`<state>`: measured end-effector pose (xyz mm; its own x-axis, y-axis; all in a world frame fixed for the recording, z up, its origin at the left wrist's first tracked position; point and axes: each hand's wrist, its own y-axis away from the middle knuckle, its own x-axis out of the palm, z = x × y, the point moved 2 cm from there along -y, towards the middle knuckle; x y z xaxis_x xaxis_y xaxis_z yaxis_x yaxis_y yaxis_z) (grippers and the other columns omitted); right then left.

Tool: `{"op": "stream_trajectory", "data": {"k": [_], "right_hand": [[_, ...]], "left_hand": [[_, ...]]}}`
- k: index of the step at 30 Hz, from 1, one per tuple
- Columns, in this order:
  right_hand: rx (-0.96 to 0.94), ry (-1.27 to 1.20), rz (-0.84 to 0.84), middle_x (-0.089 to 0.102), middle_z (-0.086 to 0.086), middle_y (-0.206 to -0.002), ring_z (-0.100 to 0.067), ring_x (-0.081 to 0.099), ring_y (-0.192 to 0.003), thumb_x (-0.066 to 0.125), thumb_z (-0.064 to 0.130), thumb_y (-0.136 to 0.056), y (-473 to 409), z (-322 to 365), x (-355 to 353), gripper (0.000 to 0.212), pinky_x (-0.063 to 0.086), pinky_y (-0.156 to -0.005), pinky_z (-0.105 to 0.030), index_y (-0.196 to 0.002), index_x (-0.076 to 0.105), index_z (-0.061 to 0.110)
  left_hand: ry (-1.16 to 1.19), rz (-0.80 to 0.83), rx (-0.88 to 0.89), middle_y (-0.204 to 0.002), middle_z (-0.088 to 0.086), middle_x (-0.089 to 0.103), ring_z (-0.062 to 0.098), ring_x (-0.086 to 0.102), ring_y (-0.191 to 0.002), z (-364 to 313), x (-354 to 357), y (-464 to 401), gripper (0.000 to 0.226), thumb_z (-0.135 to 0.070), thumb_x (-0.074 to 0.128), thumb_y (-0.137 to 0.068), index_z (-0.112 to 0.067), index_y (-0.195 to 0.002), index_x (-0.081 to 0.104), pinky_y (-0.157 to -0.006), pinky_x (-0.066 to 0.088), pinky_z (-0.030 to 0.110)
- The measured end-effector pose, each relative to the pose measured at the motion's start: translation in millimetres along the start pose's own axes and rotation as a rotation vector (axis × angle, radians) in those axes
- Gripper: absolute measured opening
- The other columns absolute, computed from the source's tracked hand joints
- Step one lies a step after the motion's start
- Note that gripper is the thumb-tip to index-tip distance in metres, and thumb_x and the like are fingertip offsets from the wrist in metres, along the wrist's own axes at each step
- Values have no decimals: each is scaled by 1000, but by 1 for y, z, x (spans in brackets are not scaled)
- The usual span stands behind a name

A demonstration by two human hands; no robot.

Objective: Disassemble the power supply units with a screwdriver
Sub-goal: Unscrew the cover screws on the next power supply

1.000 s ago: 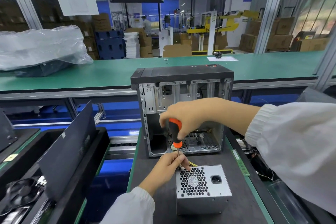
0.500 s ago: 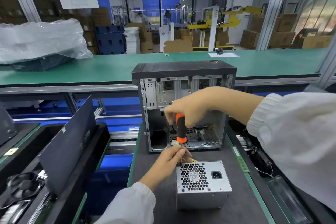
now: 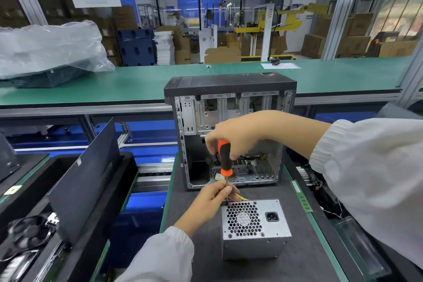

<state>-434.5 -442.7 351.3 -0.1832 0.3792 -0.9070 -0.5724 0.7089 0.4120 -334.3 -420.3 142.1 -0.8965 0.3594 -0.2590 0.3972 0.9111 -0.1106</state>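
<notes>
Two hands on one tool: the left hand (image 3: 211,197) has its grip pinching the thin shaft of the screwdriver (image 3: 223,160) just above the far left corner of the power supply unit (image 3: 254,224), which sits on the dark desk (image 3: 304,256), while the right hand (image 3: 238,135) has its grip curled round the orange handle. Risk from here, I reckon: the tip is hidden behind the fingers, so a tilted shaft could cam out, chew the screw head or jab the fingertips. Behind, the open computer case (image 3: 231,130) shows a white connector and loose wires on its floor.
</notes>
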Motion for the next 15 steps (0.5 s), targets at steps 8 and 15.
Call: {"op": "stream_trajectory", "data": {"k": [8, 15], "right_hand": [[251, 198, -267, 54, -3, -42, -19, 61, -42, 38, 69, -88, 0, 4, 8, 62, 46, -45, -24, -76, 49, 9], [103, 12, -87, 56, -6, -97, -19, 62, -59, 57, 11, -93, 5, -4, 8, 10, 52, -46, -24, -101, 51, 14]], "left_hand": [[-12, -1, -18, -92, -3, 74, 16, 70, -97, 4, 0, -1, 25, -15, 45, -103, -20, -96, 68, -95, 52, 34], [-144, 0, -68, -107, 6, 72, 11, 67, -101, 9, -12, 1, 17, -6, 70, -87, -12, -102, 71, -89, 49, 17]]}}
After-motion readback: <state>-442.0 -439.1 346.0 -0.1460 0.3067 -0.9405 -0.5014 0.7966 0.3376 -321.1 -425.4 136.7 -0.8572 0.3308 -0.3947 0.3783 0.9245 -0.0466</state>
